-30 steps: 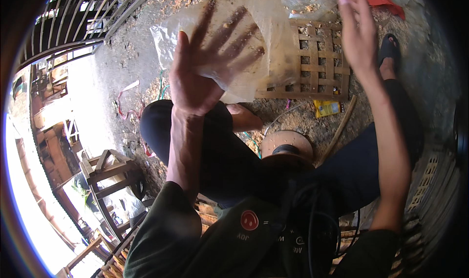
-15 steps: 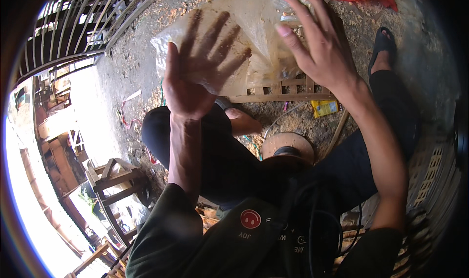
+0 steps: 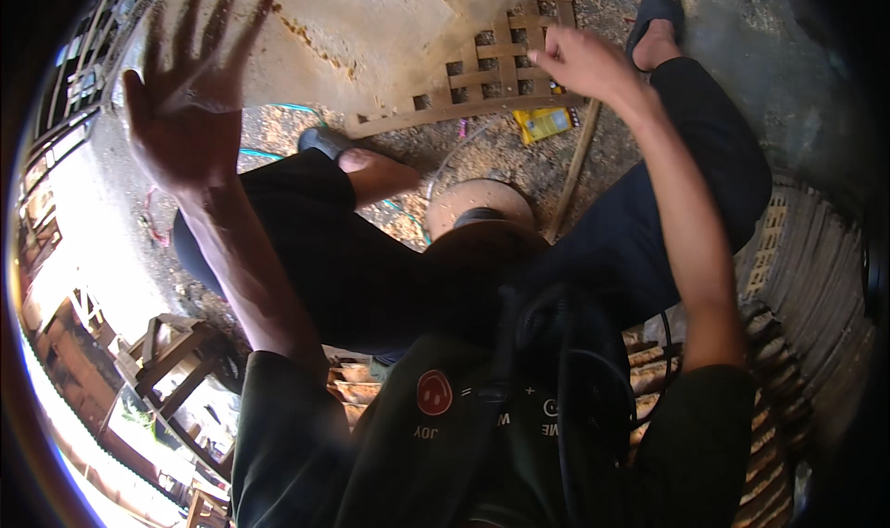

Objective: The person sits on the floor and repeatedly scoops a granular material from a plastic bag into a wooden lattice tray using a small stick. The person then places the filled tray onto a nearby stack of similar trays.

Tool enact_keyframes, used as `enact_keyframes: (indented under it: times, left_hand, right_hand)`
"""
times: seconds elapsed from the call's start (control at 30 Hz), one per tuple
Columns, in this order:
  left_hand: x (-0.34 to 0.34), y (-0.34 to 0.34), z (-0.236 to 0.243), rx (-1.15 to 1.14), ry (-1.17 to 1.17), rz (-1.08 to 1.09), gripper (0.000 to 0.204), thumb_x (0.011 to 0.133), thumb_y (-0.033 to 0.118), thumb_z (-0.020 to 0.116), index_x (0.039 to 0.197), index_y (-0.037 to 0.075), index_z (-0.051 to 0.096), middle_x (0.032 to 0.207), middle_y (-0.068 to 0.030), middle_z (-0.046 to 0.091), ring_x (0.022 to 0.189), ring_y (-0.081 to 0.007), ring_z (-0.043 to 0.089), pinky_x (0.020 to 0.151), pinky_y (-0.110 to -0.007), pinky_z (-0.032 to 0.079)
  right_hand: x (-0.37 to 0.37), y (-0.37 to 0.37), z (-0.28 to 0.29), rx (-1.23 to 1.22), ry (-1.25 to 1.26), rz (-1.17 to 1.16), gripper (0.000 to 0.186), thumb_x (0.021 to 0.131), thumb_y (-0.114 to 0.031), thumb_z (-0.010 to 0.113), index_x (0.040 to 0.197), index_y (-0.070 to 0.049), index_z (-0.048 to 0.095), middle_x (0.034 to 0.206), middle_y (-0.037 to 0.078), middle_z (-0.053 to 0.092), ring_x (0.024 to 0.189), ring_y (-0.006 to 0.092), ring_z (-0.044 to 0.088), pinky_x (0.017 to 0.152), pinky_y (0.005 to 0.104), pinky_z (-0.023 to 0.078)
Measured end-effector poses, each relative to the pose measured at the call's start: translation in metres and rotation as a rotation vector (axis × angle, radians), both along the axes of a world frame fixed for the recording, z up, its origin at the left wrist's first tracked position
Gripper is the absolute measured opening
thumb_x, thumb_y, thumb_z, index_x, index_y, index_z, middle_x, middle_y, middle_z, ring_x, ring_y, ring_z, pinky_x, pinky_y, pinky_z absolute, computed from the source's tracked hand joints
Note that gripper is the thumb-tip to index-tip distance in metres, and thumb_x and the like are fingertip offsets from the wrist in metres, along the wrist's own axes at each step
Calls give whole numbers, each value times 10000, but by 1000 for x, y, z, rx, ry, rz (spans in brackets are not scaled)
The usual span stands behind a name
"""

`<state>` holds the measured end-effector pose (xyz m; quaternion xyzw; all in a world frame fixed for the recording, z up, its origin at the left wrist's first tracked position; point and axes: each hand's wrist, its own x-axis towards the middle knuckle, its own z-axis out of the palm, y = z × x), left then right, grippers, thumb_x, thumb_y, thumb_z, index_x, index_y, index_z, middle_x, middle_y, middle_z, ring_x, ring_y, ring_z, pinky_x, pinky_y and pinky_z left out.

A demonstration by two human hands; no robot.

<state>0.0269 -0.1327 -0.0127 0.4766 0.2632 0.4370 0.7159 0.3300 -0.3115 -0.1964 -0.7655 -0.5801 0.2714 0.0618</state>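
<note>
My left hand [image 3: 190, 111] is raised at the upper left, fingers spread wide. A clear, cloudy plastic sheet or bag [image 3: 371, 27] lies over its fingers, which show darkly through it. Brown crumbs cling to the plastic. My right hand [image 3: 593, 64] hovers at the right end of a woven bamboo basket or tray [image 3: 501, 64], its thumb sticking out. Its other fingers are bent, foreshortened and blurred, so whether they hold anything is unclear. The plastic covers much of the woven piece.
Between my legs sits a round, pale disc-like base [image 3: 480, 199]. A yellow packet [image 3: 544, 125] and a stick [image 3: 577, 166] lie on the crumb-strewn floor. A wooden frame [image 3: 171, 370] stands at the lower left, and a slatted rack [image 3: 83, 74] at the upper left.
My left hand has moved left and up with the plastic, spreading it wider. My right hand has dropped lower, and its stretched fingers are now bent. More of the woven piece shows.
</note>
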Motion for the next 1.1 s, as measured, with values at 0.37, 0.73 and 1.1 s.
enact_keyframes:
  times: [0.37, 0.73, 1.1]
  left_hand:
    - [-39, -6, 5, -2, 24, -11, 930, 954, 326, 561, 1594, 37, -50, 1631, -310, 20, 1505, -504, 31, 1197, -714, 41]
    - [-24, -33, 16, -347, -239, -6, 707, 1062, 532, 281, 1627, 161, 73, 1674, -192, 70, 1542, -404, 46, 1211, -637, 6]
    - [1, -15, -10, -87, -458, -716, 629, 1082, 461, 190, 1624, 154, 96, 1670, -162, 143, 1542, -369, 97, 1235, -587, 96]
  right_hand:
    - [16, -136, 174, 1065, 417, -951, 283, 986, -200, 553, 1156, 6, 647, 1104, 103, 653, 875, 151, 610, 837, 350, 506]
    - [-92, -320, -101, -224, 32, -1148, 454, 1050, -341, 464, 1374, -26, 515, 1179, 115, 602, 1109, 248, 566, 984, 399, 441]
    - [-116, -336, -125, -219, 267, -1309, 483, 1061, -340, 454, 1421, -18, 458, 1239, 150, 595, 1165, 271, 558, 1010, 407, 435]
